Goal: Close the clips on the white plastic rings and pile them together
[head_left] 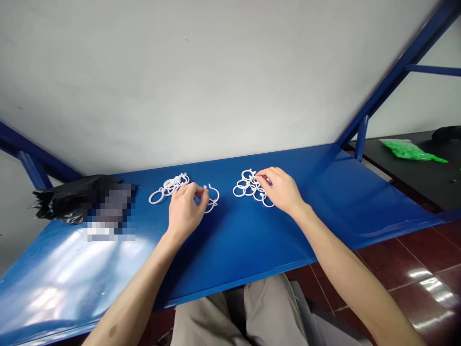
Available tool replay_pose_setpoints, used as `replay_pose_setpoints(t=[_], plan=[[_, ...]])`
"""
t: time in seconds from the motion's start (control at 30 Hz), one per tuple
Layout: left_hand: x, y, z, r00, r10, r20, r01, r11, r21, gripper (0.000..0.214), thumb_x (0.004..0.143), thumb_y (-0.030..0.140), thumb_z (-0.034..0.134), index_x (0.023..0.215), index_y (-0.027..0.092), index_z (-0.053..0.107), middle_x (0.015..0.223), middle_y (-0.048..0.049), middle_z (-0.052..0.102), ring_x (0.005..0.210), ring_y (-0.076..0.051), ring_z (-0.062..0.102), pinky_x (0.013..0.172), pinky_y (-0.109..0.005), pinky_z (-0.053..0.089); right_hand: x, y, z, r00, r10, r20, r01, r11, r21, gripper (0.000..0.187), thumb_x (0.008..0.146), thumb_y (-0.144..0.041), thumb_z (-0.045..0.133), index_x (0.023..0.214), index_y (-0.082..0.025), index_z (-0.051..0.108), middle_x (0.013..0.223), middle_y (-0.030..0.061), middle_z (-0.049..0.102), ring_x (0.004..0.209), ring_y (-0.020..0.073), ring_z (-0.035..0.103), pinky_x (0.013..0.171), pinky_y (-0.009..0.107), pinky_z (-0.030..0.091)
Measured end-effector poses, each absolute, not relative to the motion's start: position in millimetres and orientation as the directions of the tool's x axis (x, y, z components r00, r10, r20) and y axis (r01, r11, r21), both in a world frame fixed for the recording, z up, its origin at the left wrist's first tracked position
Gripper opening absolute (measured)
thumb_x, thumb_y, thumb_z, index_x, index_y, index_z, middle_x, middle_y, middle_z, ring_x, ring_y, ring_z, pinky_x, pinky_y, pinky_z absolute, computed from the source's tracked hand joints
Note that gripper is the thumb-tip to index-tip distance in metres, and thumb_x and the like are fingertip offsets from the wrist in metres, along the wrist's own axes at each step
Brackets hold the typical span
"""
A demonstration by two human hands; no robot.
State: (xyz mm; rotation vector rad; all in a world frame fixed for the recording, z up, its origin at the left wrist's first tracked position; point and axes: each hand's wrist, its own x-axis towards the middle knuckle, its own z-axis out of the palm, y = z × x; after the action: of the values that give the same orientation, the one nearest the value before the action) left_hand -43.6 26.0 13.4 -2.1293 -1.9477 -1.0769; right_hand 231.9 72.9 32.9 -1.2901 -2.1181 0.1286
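Two heaps of white plastic rings lie on the blue table point(234, 240). The left heap point(169, 187) sits just beyond my left hand point(185, 209), whose fingers are curled and pinch one open white ring point(213, 198) beside it. The right heap point(250, 186) lies under the fingertips of my right hand point(281, 191), which pinches at a ring on the heap's right side.
A crumpled black plastic bag point(72, 199) lies at the table's left rear. A white wall stands behind the table. Blue frame bars point(392, 72) rise at the right. A dark bench at far right carries a green bag point(410, 150). My knees are below the table's front edge.
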Motion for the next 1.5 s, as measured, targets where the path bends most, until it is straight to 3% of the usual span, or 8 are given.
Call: replay_pose_setpoints(t=[0.17,0.3,0.43,0.87,1.0,1.2,1.37,1.5], plan=[[-21,16,10,0.077,0.78,0.621,0.89,-0.334,0.31,0.02,0.094,0.028,0.056,0.075,0.022,0.051,0.07,0.0021,0.064,0.069,-0.016,0.06,0.073,-0.032,0.039,195,50,19,-0.449,0.779,0.439,0.417,0.617,-0.668,0.023,0.095,-0.041,0.065,0.109,-0.022,0.067,0.093,0.0031,0.073,0.078,0.0163,0.068,0.072,0.03,0.055],[-11,12,5,0.132,0.779,0.614,0.856,-0.402,0.326,0.012,0.097,0.029,0.055,0.088,0.022,0.056,0.075,0.0022,0.069,0.069,-0.015,0.062,0.072,-0.03,0.04,180,44,7,-0.457,0.778,0.43,0.309,0.593,-0.744,0.014,0.096,-0.032,0.064,0.105,-0.022,0.068,0.089,0.0016,0.074,0.072,0.0146,0.068,0.069,0.027,0.056],[-8,9,3,0.147,0.82,0.553,0.835,-0.402,0.375,0.011,0.101,0.029,0.05,0.099,0.021,0.057,0.08,0.0003,0.072,0.074,-0.016,0.065,0.071,-0.029,0.044,179,45,2,-0.446,0.764,0.467,0.351,0.629,-0.694,0.009,0.098,-0.025,0.059,0.097,-0.022,0.068,0.088,0.0019,0.073,0.073,0.015,0.067,0.068,0.028,0.053],[-4,3,-3,0.37,0.838,0.4,0.877,-0.458,0.147,0.027,0.101,0.016,0.034,0.082,0.021,0.052,0.073,-0.0041,0.067,0.069,-0.018,0.063,0.067,-0.03,0.043,181,36,-7,-0.613,0.534,0.583,0.412,0.845,-0.341,0.024,0.105,-0.02,0.043,0.095,-0.019,0.065,0.085,0.0074,0.067,0.081,0.0202,0.062,0.075,0.035,0.055],[-3,6,0,0.378,0.839,0.391,0.873,-0.464,0.151,0.024,0.104,0.023,0.035,0.098,0.019,0.058,0.084,-0.0062,0.071,0.076,-0.02,0.065,0.072,-0.032,0.045,181,42,-6,-0.6,0.531,0.599,0.45,0.843,-0.296,0.023,0.104,-0.019,0.044,0.1,-0.017,0.066,0.089,0.0084,0.07,0.083,0.0206,0.063,0.077,0.034,0.054],[-8,15,4,0.317,0.856,0.408,0.897,-0.41,0.163,0.034,0.098,0.016,0.039,0.125,0.021,0.06,0.103,-0.008,0.072,0.096,-0.024,0.063,0.081,-0.038,0.046,209,74,10,-0.348,0.717,0.604,0.696,0.629,-0.347,0.024,0.103,-0.025,0.047,0.11,-0.021,0.069,0.103,0.0085,0.07,0.098,0.0229,0.063,0.091,0.038,0.051],[-28,26,-4,0.207,0.906,0.369,0.949,-0.278,0.15,0.039,0.088,0.012,0.047,0.123,0.017,0.064,0.116,-0.0125,0.067,0.105,-0.031,0.059,0.088,-0.044,0.047,252,106,7,-0.103,0.866,0.49,0.852,0.331,-0.406,0.024,0.098,-0.025,0.049,0.104,-0.019,0.072,0.104,0.0101,0.065,0.097,0.0245,0.062,0.088,0.038,0.051],[-40,31,-8,0.178,0.931,0.317,0.958,-0.238,0.162,0.027,0.09,0.016,0.049,0.107,0.02,0.07,0.11,-0.0119,0.068,0.103,-0.03,0.061,0.086,-0.044,0.047,264,116,-2,-0.107,0.912,0.396,0.887,0.268,-0.376,0.027,0.095,-0.022,0.05,0.11,-0.018,0.072,0.1,0.009,0.068,0.094,0.0247,0.061,0.09,0.04,0.049]])
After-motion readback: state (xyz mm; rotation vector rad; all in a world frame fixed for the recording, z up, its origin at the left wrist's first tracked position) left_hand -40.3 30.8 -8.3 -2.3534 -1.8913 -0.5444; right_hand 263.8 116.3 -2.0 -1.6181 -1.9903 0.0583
